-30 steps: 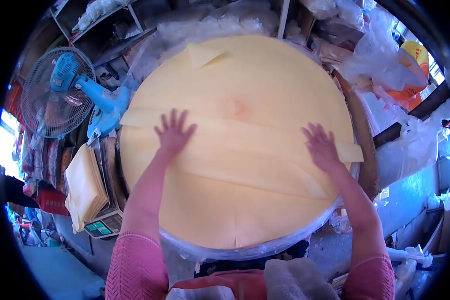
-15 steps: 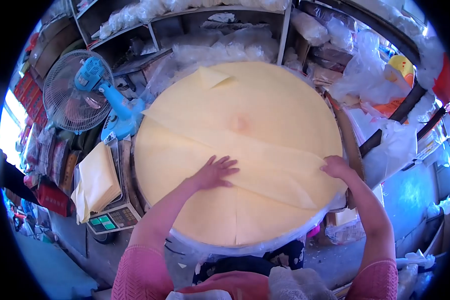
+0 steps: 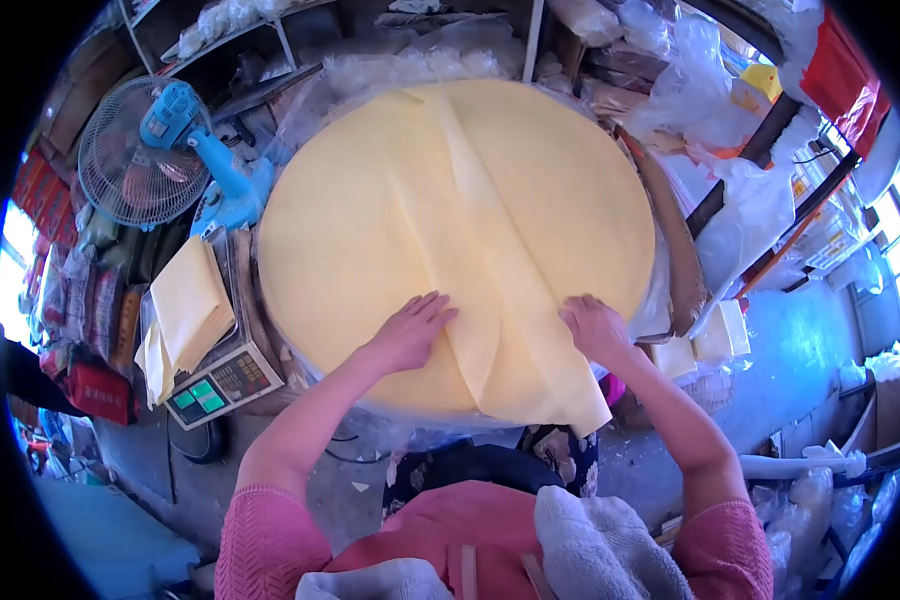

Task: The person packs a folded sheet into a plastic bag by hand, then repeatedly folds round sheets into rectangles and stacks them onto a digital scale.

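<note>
A large round stack of thin yellow sheets [image 3: 330,220] lies in front of me. Its top sheet is folded into a long layered strip [image 3: 480,250] running from the far edge to the near edge, where one end hangs over the rim. My left hand [image 3: 415,330] rests at the strip's left edge, fingers close together; whether it pinches the sheet is hard to see. My right hand [image 3: 592,325] is at the strip's right edge, its fingers bent onto the folded sheet.
On the left are a blue fan [image 3: 175,130], folded yellow sheets [image 3: 188,300] and a digital scale [image 3: 220,385]. Plastic bags [image 3: 700,90] and a cardboard edge [image 3: 670,240] are on the right. Shelves with wrapped goods stand behind.
The folded strip has swung from lying crosswise to pointing towards me. My right hand has moved left and nearer my left hand. The view has shifted too.
</note>
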Demonstrator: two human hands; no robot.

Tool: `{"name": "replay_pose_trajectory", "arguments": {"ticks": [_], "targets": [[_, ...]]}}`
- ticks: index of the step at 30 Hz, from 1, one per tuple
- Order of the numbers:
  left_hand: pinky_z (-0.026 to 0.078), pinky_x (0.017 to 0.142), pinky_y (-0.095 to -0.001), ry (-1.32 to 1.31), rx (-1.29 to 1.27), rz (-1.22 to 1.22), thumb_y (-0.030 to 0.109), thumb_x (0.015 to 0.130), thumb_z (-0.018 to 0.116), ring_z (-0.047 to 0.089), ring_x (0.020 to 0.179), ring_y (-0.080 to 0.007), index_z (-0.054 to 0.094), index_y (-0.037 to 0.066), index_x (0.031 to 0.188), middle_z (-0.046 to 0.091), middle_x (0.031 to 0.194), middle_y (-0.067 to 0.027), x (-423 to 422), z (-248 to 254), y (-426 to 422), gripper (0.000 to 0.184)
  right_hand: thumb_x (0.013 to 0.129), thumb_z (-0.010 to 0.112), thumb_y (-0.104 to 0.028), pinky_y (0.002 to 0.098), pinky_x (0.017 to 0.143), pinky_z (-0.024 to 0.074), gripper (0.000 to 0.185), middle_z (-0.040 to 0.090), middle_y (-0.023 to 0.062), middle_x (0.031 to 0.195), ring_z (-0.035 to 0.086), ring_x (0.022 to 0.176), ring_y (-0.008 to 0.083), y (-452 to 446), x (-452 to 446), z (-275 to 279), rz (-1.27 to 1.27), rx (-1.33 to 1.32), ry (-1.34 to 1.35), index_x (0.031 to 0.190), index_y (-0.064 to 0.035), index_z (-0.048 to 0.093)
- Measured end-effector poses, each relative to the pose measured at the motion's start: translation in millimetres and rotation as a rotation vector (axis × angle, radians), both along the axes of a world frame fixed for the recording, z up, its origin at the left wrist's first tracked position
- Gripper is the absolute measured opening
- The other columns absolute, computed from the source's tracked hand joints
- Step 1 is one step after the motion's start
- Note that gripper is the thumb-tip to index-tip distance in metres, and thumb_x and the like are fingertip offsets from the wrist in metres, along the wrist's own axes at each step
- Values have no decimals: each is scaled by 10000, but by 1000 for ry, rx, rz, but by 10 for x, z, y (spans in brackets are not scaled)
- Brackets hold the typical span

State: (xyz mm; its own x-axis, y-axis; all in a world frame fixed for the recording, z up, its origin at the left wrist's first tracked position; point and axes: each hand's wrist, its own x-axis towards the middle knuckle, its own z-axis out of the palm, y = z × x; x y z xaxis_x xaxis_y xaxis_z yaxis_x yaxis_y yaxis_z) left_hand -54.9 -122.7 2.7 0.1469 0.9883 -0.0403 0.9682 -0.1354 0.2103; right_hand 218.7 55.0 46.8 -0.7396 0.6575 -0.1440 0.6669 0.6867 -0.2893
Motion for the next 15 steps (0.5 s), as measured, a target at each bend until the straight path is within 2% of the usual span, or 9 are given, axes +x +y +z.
{"name": "replay_pose_trajectory", "arguments": {"ticks": [3,5,6,9,12,15], "targets": [[233,1114,-430,-57,-14,-26,161,800,601,254,1362,-345,422,77,1334,313,1443,-193,196,20,-139,570,768,520,-11,428,1039,347,515,446,189,1339,399,1274,323,271,-19,-489,125,52,220,1279,-52,463],[235,1113,-427,-90,-3,-58,246,791,644,249,1361,-353,424,74,1331,303,1444,-205,302,-50,-142,607,715,508,43,433,1082,277,643,384,139,1407,310,1337,302,283,-23,-587,354,138,108,1340,-68,407],[265,1101,-427,-58,78,-75,295,782,665,301,1332,-364,451,76,1308,335,1422,-208,326,-165,-136,609,688,503,70,435,1103,243,708,353,114,1441,266,1368,291,292,-27,-599,464,182,51,1370,-77,379],[298,1083,-429,13,190,-71,236,799,649,379,1285,-360,470,103,1298,414,1371,-188,340,-334,-82,546,718,528,43,463,1116,204,683,308,58,1479,196,1402,262,318,-45,-421,514,47,-22,1369,-121,400],[384,1021,-388,150,341,-73,177,871,573,489,1199,-323,556,82,1193,517,1271,-178,282,-486,-25,336,758,544,15,482,1114,199,594,336,55,1465,201,1401,266,439,-34,-363,598,-21,-15,1322,-160,476],[460,926,-343,-894,289,154,131,888,555,584,1068,-306,612,58,1100,617,1120,-162,276,-586,-100,232,806,568,-45,517,1093,220,429,480,66,1360,324,1353,253,382,63,-287,665,-89,75,1221,-152,575]]}}
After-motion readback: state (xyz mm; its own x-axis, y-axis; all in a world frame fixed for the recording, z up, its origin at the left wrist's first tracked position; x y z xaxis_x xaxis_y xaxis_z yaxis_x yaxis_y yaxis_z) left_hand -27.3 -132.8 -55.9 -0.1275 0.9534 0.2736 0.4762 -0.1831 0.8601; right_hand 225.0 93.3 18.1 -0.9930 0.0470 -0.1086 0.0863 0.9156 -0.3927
